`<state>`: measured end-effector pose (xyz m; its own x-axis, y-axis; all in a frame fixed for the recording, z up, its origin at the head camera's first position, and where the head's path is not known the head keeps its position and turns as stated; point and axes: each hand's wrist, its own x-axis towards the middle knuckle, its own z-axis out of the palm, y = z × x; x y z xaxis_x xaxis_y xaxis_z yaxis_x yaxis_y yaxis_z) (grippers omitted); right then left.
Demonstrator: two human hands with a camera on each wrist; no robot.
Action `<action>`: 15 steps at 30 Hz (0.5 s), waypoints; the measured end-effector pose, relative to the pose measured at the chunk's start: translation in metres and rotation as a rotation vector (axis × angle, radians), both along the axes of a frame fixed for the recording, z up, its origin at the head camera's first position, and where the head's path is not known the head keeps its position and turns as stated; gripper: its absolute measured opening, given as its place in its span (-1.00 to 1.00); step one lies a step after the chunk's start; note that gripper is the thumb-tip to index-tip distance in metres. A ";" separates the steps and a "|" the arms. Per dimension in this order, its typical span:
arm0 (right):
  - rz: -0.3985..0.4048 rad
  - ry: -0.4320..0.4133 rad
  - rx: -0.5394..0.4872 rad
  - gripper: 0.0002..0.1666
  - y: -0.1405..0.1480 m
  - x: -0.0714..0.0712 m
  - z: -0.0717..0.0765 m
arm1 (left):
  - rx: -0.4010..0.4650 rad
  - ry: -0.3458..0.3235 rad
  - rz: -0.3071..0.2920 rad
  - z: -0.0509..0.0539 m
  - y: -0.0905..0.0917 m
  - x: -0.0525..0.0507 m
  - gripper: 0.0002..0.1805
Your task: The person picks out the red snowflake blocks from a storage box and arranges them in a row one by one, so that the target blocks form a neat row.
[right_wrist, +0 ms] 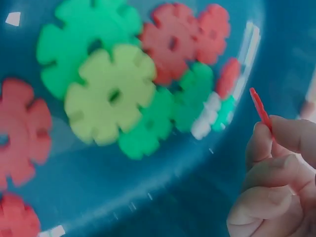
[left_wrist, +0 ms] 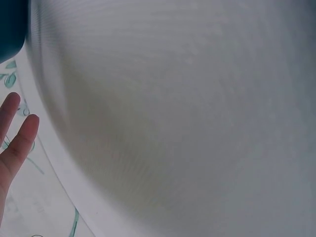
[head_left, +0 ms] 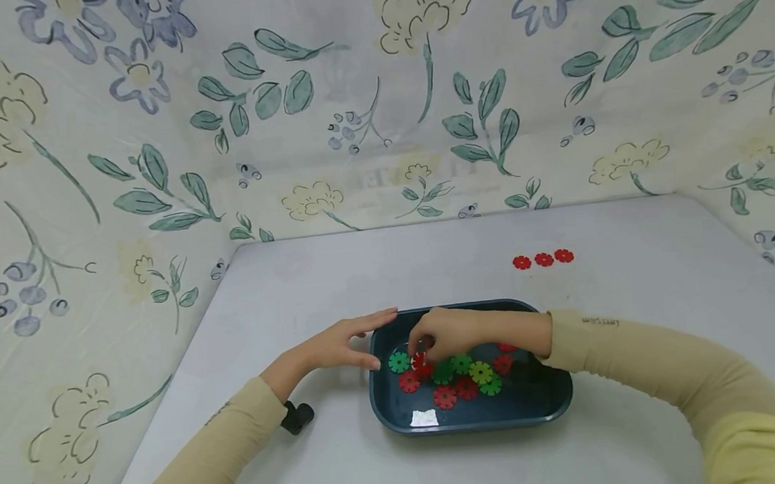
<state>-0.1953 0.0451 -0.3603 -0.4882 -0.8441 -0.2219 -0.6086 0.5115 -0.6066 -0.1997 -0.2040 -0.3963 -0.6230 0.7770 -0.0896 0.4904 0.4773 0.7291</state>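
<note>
My right hand [head_left: 454, 330] is over the left part of a dark blue tray [head_left: 482, 423]. In the right wrist view, its thumb and finger pinch a thin red notched disc [right_wrist: 260, 108], seen edge-on. Inside the tray lie several such discs: red [head_left: 444, 397], green [head_left: 399, 362] and a yellow-green one [head_left: 480, 372]. My left hand [head_left: 327, 345] is at the tray's left end, thumb and forefinger stretched out against the rim. In the left wrist view only two of its fingers [left_wrist: 22, 140] show, with a corner of the tray above them.
Three red discs [head_left: 543, 259] lie in a row on the white table [head_left: 336, 274], behind the tray to the right. A small black object [head_left: 297, 418] shows beside my left wrist. Flower-patterned cloth [head_left: 370, 162] stands along the table's back and sides.
</note>
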 end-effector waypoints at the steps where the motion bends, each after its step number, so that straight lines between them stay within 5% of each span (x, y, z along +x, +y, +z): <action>1: -0.013 -0.006 0.000 -0.73 0.002 -0.001 0.005 | -0.002 0.000 0.003 0.000 0.000 0.000 -0.15; 15: -0.375 -0.123 -0.162 -0.68 0.057 -0.029 0.058 | -0.023 -0.006 0.036 0.001 0.003 0.000 -0.17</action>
<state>-0.2247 0.1022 -0.3018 -0.7461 -0.6419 -0.1768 -0.3165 0.5756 -0.7539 -0.1996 -0.2010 -0.3954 -0.6500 0.7519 -0.1107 0.4687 0.5113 0.7204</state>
